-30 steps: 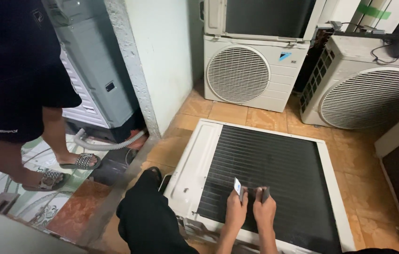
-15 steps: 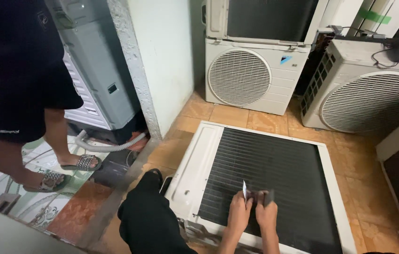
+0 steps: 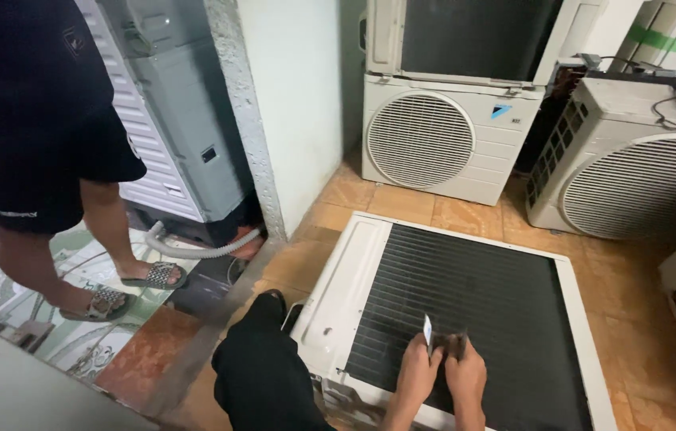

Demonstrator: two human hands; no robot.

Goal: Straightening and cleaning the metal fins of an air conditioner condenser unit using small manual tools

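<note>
From the head camera: an air conditioner unit (image 3: 465, 319) lies flat on the tiled floor (image 3: 641, 335), dark fins facing up. Both hands meet at its near edge, left hand (image 3: 417, 375) and right hand (image 3: 465, 379), fingers closed on a small comb-like tool (image 3: 443, 342). I'd judge most of the fins unworked.

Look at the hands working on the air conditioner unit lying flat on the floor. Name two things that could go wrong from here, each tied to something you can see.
1. Both hands, left hand and right hand, press a small tool against the dark fin grille; a slip could probably bend the thin fins or scrape the fingers.
2. A bystander's sandalled feet stand beside a loose grey hose; stepping back might mean a trip.
</note>
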